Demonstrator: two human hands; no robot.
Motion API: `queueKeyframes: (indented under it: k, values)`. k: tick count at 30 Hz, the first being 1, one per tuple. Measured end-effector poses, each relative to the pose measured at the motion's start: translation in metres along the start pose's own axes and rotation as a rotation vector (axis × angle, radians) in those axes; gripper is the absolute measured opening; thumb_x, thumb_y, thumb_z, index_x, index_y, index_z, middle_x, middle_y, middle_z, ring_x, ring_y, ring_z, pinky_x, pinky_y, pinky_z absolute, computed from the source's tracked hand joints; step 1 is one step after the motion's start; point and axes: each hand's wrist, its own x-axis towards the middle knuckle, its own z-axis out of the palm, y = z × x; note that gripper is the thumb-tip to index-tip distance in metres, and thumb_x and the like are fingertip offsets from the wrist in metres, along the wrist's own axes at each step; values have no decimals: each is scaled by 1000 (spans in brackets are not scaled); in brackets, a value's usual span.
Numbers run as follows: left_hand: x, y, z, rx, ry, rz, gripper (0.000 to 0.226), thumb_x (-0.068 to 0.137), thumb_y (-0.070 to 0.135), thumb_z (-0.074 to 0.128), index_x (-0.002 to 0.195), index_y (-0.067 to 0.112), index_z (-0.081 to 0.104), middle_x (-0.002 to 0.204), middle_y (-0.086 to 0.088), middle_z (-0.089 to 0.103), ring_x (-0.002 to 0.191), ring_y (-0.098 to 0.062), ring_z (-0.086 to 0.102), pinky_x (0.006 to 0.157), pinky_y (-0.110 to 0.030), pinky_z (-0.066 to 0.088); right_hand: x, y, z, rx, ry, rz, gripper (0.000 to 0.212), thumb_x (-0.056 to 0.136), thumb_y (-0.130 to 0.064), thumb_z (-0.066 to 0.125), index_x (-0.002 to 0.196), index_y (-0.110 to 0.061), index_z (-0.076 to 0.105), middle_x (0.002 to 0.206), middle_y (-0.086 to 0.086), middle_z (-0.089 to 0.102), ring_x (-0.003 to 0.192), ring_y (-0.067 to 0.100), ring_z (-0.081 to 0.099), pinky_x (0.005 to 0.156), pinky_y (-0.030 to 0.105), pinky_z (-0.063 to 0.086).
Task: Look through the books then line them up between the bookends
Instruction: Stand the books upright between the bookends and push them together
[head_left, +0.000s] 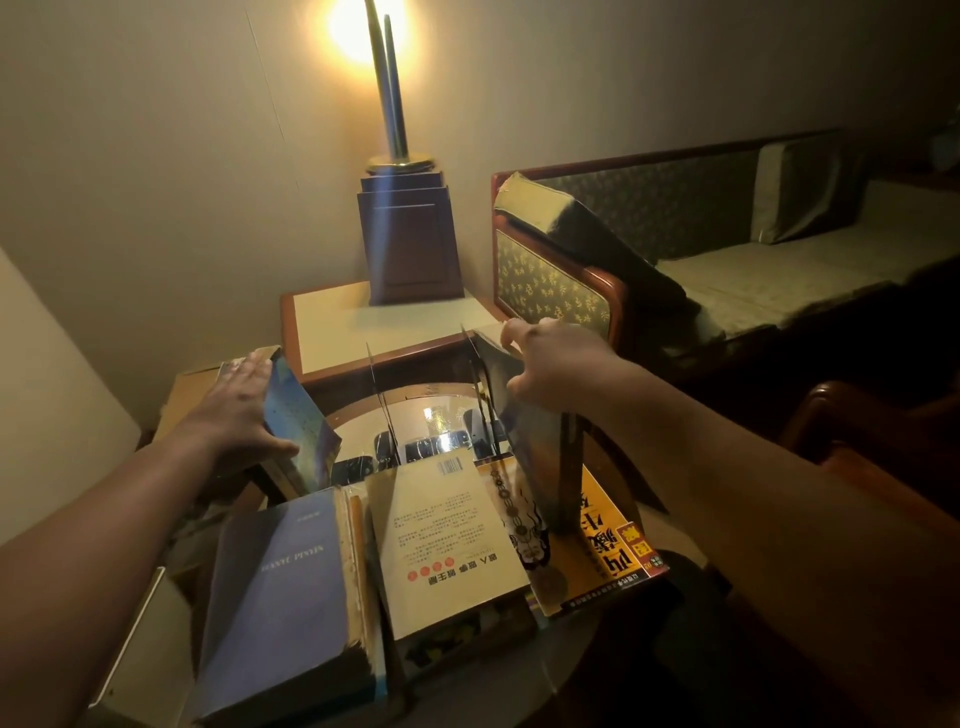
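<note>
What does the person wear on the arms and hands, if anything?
Nothing that shows. Both forearms are bare to the frame edge, with no sleeves in view. The left hand and the right hand have no gloves, and I see no watch, bracelet or ring, though the light is dim.

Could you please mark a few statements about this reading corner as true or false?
1. The lamp is lit. True.
2. The left hand holds nothing. False: it holds a tilted blue book.
3. The cream book lies flat between the purple book and the yellow book. True.
4. The right hand rests on the sofa. False: it grips the top of an upright dark book.
</note>
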Motion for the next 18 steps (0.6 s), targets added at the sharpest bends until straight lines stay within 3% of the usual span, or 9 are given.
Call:
queueKeyframes:
  k: [3, 6, 11, 15, 18]
  values:
    - [-1, -1, 1, -11, 9, -3, 128, 67, 55, 81, 156, 12, 0, 164, -6, -5, 150, -25, -8, 122, -46, 6, 13, -2, -1, 97, -130, 21, 61, 89, -23, 71, 142, -29, 42, 129, 9, 56, 95, 21, 57, 72, 28, 59]
    - [-1, 1, 1, -23, 22, 10, 127, 67, 52, 82, 156, 12, 0, 164, -6, -5, 150, -24, -8, 122, -45, 6, 16, -2, 0, 170, -117, -17, 65, 87, -9, 70, 145, -25, 47, 139, 8, 54, 101, 20, 54, 66, 19, 50]
    - [-2, 3, -1, -16, 26, 14, 127, 67, 54, 81, 156, 12, -1, 164, -6, -5, 150, -24, -9, 122, -43, 4, 16, 2, -17, 142, -51, -8, 58, 89, -7, 67, 143, -22, 53, 140, 8, 56, 115, 24, 59, 78, 23, 50]
    - [-4, 7, -2, -9, 34, 7, 128, 68, 53, 81, 155, 13, -2, 164, -5, -6, 150, -23, -9, 122, -40, 4, 19, 5, -52, 110, 65, 4, 47, 92, -11, 66, 138, -21, 58, 131, 6, 61, 109, 23, 62, 63, 19, 48]
    - [-2, 9, -3, 0, 18, 8, 131, 65, 57, 81, 155, 13, -4, 164, -5, -8, 150, -23, -9, 123, -42, 6, 23, -10, -86, 109, 147, -29, 39, 92, -9, 67, 131, -14, 63, 116, 7, 66, 95, 21, 67, 78, 31, 60]
